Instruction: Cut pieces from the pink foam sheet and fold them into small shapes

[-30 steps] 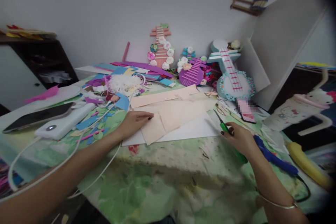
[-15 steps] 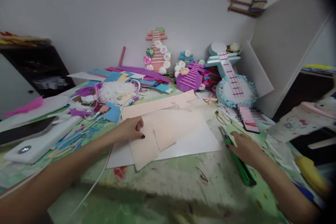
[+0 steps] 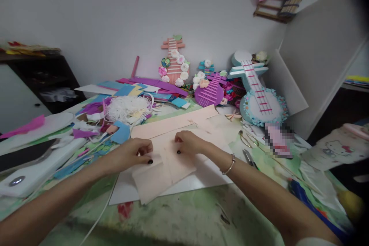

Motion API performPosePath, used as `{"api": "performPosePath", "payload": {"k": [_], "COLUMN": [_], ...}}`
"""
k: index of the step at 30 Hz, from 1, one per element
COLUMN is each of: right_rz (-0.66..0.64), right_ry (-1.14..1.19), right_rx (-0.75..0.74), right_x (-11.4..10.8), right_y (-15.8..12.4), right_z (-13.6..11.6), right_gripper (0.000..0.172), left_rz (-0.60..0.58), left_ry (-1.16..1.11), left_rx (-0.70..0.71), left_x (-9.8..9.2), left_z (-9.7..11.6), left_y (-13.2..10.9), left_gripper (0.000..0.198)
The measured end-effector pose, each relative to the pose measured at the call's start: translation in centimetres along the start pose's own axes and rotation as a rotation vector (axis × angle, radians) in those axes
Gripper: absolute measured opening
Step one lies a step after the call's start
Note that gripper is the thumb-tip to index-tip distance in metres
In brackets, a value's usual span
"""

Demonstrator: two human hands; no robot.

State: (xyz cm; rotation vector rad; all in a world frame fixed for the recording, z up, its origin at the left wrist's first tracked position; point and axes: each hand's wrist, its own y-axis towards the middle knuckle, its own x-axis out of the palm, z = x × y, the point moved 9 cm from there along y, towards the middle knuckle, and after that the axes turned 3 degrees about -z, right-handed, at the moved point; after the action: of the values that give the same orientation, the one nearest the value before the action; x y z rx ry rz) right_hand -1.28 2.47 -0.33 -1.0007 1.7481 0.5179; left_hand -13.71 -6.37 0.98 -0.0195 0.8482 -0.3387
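Note:
Peach paper pieces [image 3: 181,167] overlap on a white sheet [image 3: 115,194] in front of me. My left hand [image 3: 134,153] is at their left side, thumb and fingers curled round onto the paper. Just to the right, my right hand [image 3: 188,144] bends its fingers down onto the upper part of the same pieces, its thumb on the paper. Fingertips on both hands are partly hidden. Beyond the hands lies a long peach strip [image 3: 175,122]. The utility knife [image 3: 249,158] rests right of the white sheet, largely covered by my right forearm.
Scissors [image 3: 248,138] lie beyond the knife. White shredded strips [image 3: 127,108] and coloured scraps fill the left side, near a power bank [image 3: 43,167] and its cable. Decorated instrument models [image 3: 261,100] stand along the wall. A blue-handled tool [image 3: 308,200] lies at the right.
My right hand has let go of the green utility knife and moved left onto the peach paper. My left hand stays on the paper. The view has shifted slightly.

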Motion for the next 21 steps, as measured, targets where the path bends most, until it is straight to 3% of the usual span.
{"api": "performPosePath", "payload": {"k": [3, 6, 8, 12, 15, 17, 19, 21], "right_rz": [-0.05, -0.06, -0.043, 0.062, 0.078, 0.007, -0.132, -0.173], "right_ry": [0.039, 0.118, 0.206, 0.695, 0.76, 0.653, 0.506, 0.428], "right_rx": [-0.022, -0.049, -0.062, -0.113, -0.125, -0.096, -0.004, 0.038], "right_x": [0.4, -1.2, -3.7, -11.0, -15.0, -15.2, -13.2, -11.4], "right_y": [0.2, -0.8, -1.8, -3.8, -3.8, -2.5, -0.5, 1.9], "right_z": [0.3, 1.4, 2.9, 7.4, 10.6, 12.2, 14.0, 15.3], "right_gripper": [0.022, 0.016, 0.016, 0.026, 0.026, 0.026, 0.029, 0.026], "left_rz": [-0.009, -0.043, -0.045, -0.058, -0.066, -0.066, -0.088, -0.113], "left_ry": [-0.079, -0.108, -0.11, -0.14, -0.178, -0.201, -0.234, -0.255], "left_rx": [-0.02, 0.002, 0.026, 0.049, 0.059, 0.062, 0.067, 0.068], "left_x": [-0.5, -0.5, -0.6, -0.6, -0.3, 0.0, 0.6, 1.1], "left_z": [0.2, 1.0, 1.7, 2.6, 3.0, 3.2, 3.5, 3.9], "left_y": [-0.4, 0.1, 0.9, 2.6, 3.6, 4.2, 4.8, 5.4], "left_gripper": [0.018, 0.019, 0.02, 0.023, 0.024, 0.024, 0.021, 0.02]}}
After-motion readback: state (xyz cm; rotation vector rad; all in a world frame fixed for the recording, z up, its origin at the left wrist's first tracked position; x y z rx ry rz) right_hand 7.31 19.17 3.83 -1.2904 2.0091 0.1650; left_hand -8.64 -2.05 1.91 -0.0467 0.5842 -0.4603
